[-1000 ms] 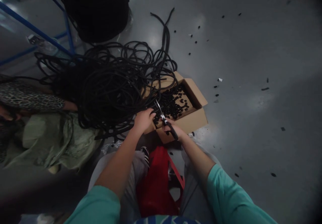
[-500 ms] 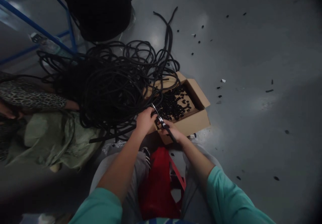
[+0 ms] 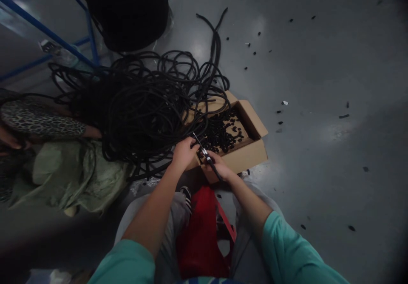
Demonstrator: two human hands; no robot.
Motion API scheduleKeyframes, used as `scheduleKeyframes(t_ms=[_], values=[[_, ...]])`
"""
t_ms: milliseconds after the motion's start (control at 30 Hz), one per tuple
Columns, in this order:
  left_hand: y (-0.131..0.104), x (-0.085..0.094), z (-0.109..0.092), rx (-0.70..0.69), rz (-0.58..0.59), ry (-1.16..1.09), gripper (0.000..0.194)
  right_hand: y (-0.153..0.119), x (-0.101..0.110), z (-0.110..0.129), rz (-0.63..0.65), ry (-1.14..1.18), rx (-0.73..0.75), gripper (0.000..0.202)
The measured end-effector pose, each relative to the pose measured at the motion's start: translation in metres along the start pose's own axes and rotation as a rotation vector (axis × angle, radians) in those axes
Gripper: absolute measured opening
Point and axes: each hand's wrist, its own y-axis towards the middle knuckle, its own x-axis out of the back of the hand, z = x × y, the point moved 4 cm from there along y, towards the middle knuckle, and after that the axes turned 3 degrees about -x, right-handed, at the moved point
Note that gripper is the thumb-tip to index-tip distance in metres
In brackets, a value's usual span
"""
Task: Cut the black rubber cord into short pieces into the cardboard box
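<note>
My right hand (image 3: 217, 164) is closed round the black handle of metal-bladed scissors (image 3: 208, 160), whose blades point up and left over the near-left corner of the cardboard box (image 3: 248, 160). Just left of the blades, my left hand (image 3: 184, 151) is closed with its fingertips together near them. A black cord (image 3: 149, 173) runs from under this hand out to the left; the part inside my fingers is hidden. Many short black cut pieces (image 3: 223, 137) lie in the box. Against its left side spreads a large tangle of black cord (image 3: 143, 105).
A red bag (image 3: 199, 233) sits between my legs. To the left, a person in a leopard-print sleeve (image 3: 41, 118) is beside green cloth (image 3: 95, 177). A blue metal frame (image 3: 41, 24) and a big black coil (image 3: 127, 12) stand behind. Black scraps dot the floor.
The free end of the cord at the left has shifted right toward my left hand. The scissor blades look closer together. Both hands stay nearly in place, and the view has moved slightly.
</note>
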Motion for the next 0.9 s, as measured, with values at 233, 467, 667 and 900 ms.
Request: scheduleKeyframes(t_ms=[233,467,667,900], values=[[-0.002,0.002,-0.006,-0.03,-0.036,-0.005,0.017,0.0,0.001,0.003,-0.014,0.006,0.02,0.056],[-0.005,0.007,-0.011,-0.019,-0.025,0.088,0.016,-0.004,-0.002,0.007,0.045,0.098,-0.03,0.055],[-0.007,0.005,-0.012,0.009,-0.035,0.1,0.015,-0.004,-0.001,0.006,0.029,0.072,-0.034,0.056],[-0.006,0.003,-0.01,-0.002,-0.056,0.1,0.014,-0.005,-0.005,0.005,0.07,0.128,-0.083,0.057]])
